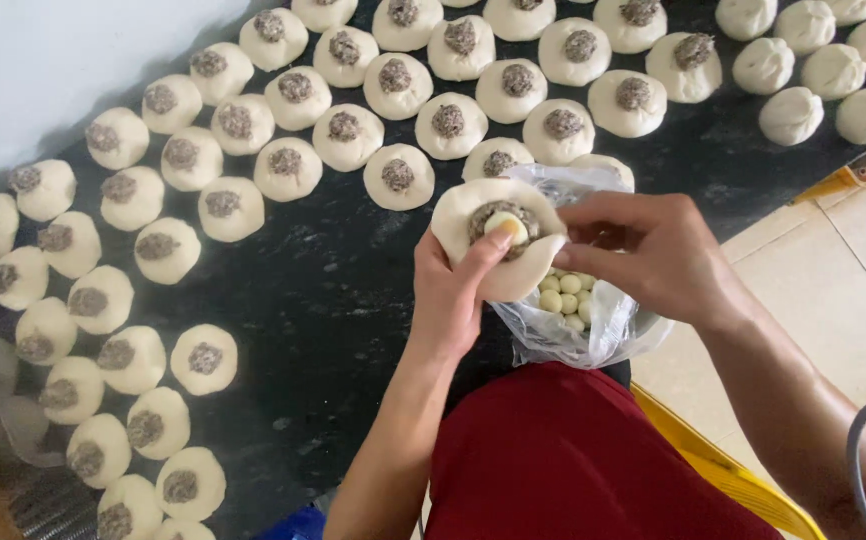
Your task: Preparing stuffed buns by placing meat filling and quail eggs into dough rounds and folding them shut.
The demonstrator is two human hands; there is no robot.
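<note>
Dough round [473,215] cupped in left hand [450,300], filling up — round; right hand [643,255] pinching its rim.

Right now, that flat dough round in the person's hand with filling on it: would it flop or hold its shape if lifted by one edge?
Probably flop: the dough round looks thin and soft, cupped over the left hand instead of lying flat. The dark filling and pale ball would likely weigh down its centre. It may also feel slightly tacky, as the right hand pinches its rim.

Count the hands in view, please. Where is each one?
2. The left hand holds a dough disc, thumb on a white ball. The right hand pinches the disc's right edge, above a bag of such balls.
</note>
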